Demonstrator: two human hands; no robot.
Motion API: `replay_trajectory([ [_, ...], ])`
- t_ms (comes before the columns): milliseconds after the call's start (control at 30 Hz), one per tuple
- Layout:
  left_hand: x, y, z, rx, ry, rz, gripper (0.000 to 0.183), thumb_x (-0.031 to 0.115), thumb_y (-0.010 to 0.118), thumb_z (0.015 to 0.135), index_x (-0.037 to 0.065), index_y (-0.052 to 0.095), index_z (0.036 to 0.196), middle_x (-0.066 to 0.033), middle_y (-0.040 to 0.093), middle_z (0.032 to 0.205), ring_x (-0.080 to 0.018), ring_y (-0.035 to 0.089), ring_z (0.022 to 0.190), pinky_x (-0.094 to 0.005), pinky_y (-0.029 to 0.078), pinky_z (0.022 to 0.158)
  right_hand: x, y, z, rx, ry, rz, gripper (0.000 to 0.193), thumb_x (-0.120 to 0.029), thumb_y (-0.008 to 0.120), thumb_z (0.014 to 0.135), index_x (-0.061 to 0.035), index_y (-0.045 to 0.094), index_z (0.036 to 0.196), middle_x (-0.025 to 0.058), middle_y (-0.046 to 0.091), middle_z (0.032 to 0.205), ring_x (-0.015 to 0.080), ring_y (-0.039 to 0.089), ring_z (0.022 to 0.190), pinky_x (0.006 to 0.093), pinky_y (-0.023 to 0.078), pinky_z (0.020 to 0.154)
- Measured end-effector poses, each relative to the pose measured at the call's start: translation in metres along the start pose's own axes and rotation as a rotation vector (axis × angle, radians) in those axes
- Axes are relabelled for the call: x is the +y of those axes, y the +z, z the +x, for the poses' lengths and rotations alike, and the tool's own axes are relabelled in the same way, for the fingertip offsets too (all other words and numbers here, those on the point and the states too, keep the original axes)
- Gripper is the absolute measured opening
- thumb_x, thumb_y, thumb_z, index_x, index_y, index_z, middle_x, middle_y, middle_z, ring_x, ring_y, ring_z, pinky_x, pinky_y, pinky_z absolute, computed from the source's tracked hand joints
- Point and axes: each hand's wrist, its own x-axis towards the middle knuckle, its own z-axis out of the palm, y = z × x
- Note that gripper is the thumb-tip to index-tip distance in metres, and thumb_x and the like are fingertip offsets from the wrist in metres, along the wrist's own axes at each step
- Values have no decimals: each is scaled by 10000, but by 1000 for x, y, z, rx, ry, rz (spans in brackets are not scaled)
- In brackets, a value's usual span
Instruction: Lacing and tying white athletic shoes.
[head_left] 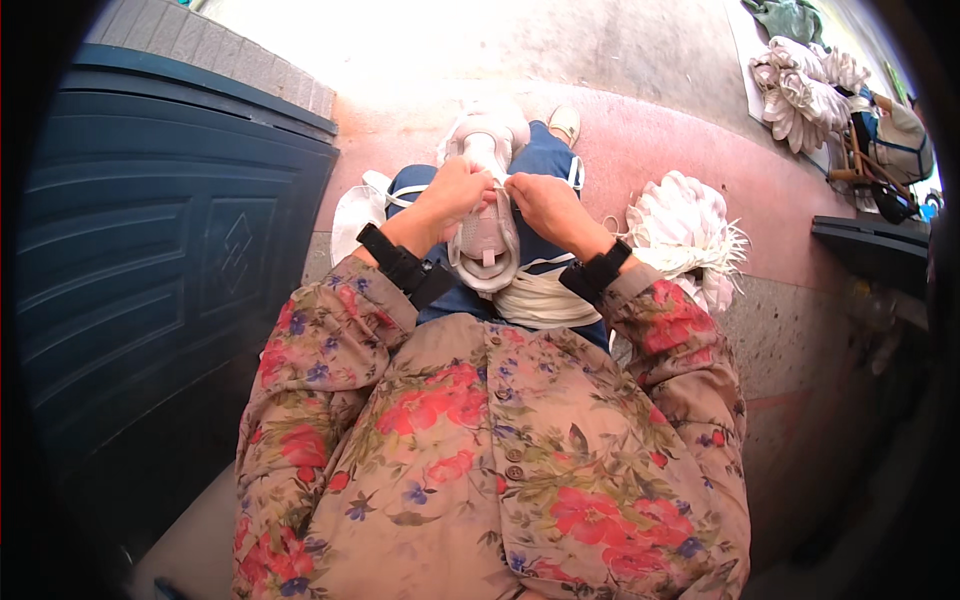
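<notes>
A white shoe upper [487,240] lies on my lap over blue trousers. My left hand [455,193] pinches its left edge near the top, fingers closed on the material. My right hand [543,203] grips the right edge just beside it, fingertips nearly touching the left hand's. A second white shoe piece [487,133] sits further out over my knees. A bundle of white material [543,298] rests on my lap under the right wrist. Both wrists carry black bands.
A dark blue panelled door [170,270] stands at my left. A heap of white shoe pieces [685,225] lies on the pinkish floor at my right. Another pile of white pieces [805,90] and a bag sit far right, near a dark ledge [870,245].
</notes>
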Motion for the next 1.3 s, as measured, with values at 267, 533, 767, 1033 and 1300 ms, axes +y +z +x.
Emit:
replay_trajectory([
  [267, -17, 8, 12, 113, 145, -47, 161, 83, 441, 841, -46, 503, 915, -102, 567, 898, -123, 565, 794, -203, 438, 645, 7, 0, 18, 92, -20, -196, 135, -126, 473, 764, -22, 559, 757, 157, 571, 769, 330, 583, 716, 410, 462, 616],
  [533, -9, 11, 1, 136, 148, -57, 183, 114, 453, 864, -31, 497, 965, -86, 567, 917, -137, 566, 827, -246, 451, 718, 6, -4, 28, 42, -169, -304, 88, -82, 484, 747, -38, 531, 806, 138, 535, 797, 302, 577, 710, 386, 455, 599],
  [767, -23, 9, 0, 211, 232, 71, 194, 116, 448, 875, -46, 489, 975, -88, 568, 904, -128, 564, 824, -231, 457, 720, -7, 1, 25, 20, -246, -401, 101, -82, 506, 733, -46, 512, 827, 108, 528, 792, 281, 572, 702, 371, 433, 579],
  [1033, -4, -1, -16, 368, 308, 231, 202, 111, 475, 832, 3, 521, 996, -120, 594, 722, -191, 598, 646, -295, 477, 597, 12, 10, 25, 92, -13, -145, 153, -193, 548, 770, -41, 554, 790, 110, 568, 776, 283, 568, 695, 381, 440, 611],
  [1300, -14, 7, 1, 516, 487, 1174, 202, 291, 585, 743, 96, 635, 732, -136, 603, 659, -284, 608, 633, -389, 476, 548, 3, -2, 25, -21, -163, -214, 195, -211, 551, 717, -25, 595, 755, 140, 560, 823, 304, 527, 837, 405, 444, 716],
])
